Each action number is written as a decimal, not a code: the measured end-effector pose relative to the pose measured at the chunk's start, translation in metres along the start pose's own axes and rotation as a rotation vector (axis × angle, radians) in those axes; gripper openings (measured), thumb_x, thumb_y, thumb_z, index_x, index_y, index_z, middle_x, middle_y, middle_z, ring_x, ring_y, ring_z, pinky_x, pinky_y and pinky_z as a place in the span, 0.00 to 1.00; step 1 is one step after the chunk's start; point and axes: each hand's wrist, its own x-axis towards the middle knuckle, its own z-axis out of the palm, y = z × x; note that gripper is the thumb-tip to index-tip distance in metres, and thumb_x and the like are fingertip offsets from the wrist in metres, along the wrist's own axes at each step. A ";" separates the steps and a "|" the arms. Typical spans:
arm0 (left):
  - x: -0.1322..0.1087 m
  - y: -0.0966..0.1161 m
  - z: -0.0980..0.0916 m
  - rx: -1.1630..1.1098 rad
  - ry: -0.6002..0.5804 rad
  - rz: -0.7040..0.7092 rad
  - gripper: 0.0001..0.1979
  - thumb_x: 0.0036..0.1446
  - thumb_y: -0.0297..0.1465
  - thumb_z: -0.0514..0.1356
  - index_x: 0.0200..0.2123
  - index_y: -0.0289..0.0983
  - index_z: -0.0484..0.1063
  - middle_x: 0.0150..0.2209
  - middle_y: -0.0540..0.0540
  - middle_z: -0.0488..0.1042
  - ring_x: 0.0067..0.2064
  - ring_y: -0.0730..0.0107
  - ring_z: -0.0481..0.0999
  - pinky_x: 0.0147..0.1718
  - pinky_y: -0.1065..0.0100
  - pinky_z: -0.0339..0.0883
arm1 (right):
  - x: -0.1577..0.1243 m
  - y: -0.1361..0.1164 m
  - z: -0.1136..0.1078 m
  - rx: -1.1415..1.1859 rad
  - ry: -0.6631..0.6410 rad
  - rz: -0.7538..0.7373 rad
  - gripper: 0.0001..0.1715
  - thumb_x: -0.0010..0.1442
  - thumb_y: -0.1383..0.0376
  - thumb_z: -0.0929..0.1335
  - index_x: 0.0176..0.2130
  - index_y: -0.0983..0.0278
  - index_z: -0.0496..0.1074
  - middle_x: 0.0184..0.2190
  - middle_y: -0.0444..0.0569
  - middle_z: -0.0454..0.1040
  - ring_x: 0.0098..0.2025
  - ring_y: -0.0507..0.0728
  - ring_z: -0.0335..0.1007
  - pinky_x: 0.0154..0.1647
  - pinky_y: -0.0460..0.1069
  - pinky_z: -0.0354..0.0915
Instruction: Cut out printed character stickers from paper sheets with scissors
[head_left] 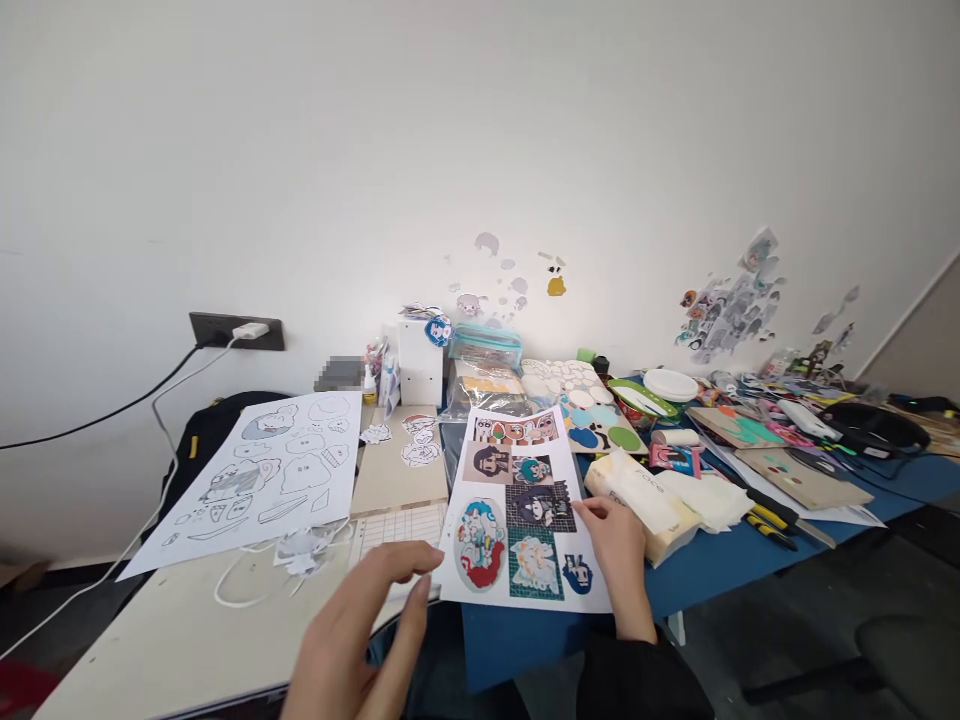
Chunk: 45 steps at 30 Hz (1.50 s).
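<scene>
A printed sheet of colourful cartoon pictures (519,510) lies on the blue table top (517,640) in front of me. My right hand (619,555) rests on its right edge, thumb on the paper and fingers curled under or beside it. My left hand (364,635) hovers just left of the sheet's lower left corner with fingers stretched out, holding nothing. A second sheet with grey line drawings (262,480) lies further left on a pale board (187,630).
A tissue pack (645,500) sits right of my right hand. Yellow-handled tools (776,520), cardboard pieces, plates (671,384) and craft clutter fill the right side. A white box (420,362) and plastic bags stand at the wall. Cables run from a wall socket (236,331). Black bag at left.
</scene>
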 end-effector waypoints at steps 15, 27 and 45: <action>-0.014 -0.043 0.094 -0.637 -0.170 -0.642 0.24 0.41 0.39 0.70 0.43 0.38 0.74 0.46 0.42 0.77 0.54 0.53 0.70 0.52 0.62 0.65 | -0.072 -0.046 -0.008 0.703 0.247 0.087 0.20 0.52 0.49 0.70 0.31 0.62 0.65 0.25 0.46 0.74 0.26 0.56 0.69 0.26 0.47 0.66; 0.020 -0.064 0.063 -0.603 0.170 -0.746 0.15 0.55 0.33 0.62 0.47 0.39 0.71 0.54 0.44 0.72 0.55 0.52 0.70 0.36 0.64 0.77 | -0.053 0.007 -0.029 0.408 -0.025 0.184 0.15 0.52 0.57 0.68 0.39 0.61 0.74 0.42 0.53 0.75 0.46 0.66 0.69 0.41 0.53 0.66; 0.021 -0.065 0.109 -0.698 -0.053 -0.920 0.06 0.59 0.23 0.55 0.38 0.32 0.71 0.31 0.41 0.80 0.31 0.62 0.81 0.32 0.62 0.75 | 0.019 -0.011 -0.019 0.597 -0.430 0.612 0.16 0.64 0.60 0.66 0.49 0.65 0.67 0.46 0.51 0.70 0.41 0.56 0.71 0.39 0.54 0.70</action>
